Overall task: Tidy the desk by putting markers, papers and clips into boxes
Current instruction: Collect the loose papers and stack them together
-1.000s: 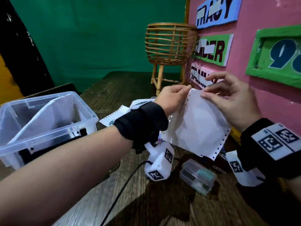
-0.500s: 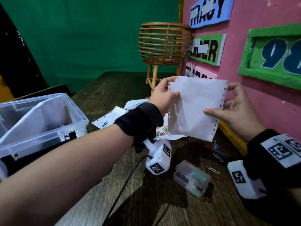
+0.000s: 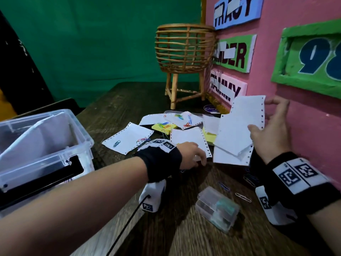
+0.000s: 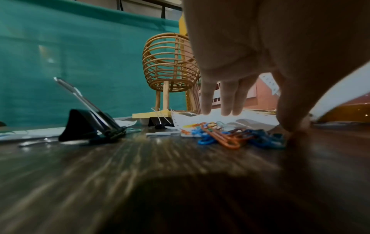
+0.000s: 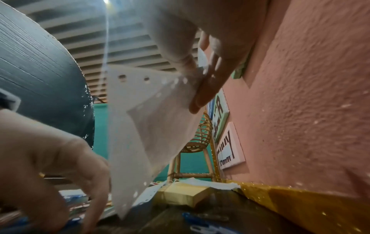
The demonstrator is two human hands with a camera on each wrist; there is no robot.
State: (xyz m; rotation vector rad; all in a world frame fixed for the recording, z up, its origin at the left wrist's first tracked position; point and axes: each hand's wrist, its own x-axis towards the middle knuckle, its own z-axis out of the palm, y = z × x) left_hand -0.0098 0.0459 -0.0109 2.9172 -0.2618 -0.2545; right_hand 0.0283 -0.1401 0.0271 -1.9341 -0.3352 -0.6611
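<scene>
My right hand (image 3: 265, 119) pinches a stack of white perforated papers (image 3: 234, 133) upright by the pink wall, thumb in front and fingers behind; the right wrist view shows the same papers (image 5: 144, 126). My left hand (image 3: 195, 156) is low over the desk with its fingers reaching onto a loose white sheet (image 3: 186, 139). In the left wrist view its fingers (image 4: 226, 95) hang straight down over a pile of coloured paper clips (image 4: 230, 134), holding nothing. More sheets (image 3: 127, 139) and yellow sticky notes (image 3: 164, 126) with clips on them lie behind.
A large clear plastic box (image 3: 79, 150) stands at the left. A small clear box (image 3: 217, 207) sits at the front, with loose clips (image 3: 243, 197) beside it. Black binder clips (image 4: 88, 126) lie left of the pile. A rattan basket (image 3: 184, 48) stands at the back.
My left hand has let go of the papers and dropped to the desk. My right hand keeps the papers alone and has shifted right toward the wall.
</scene>
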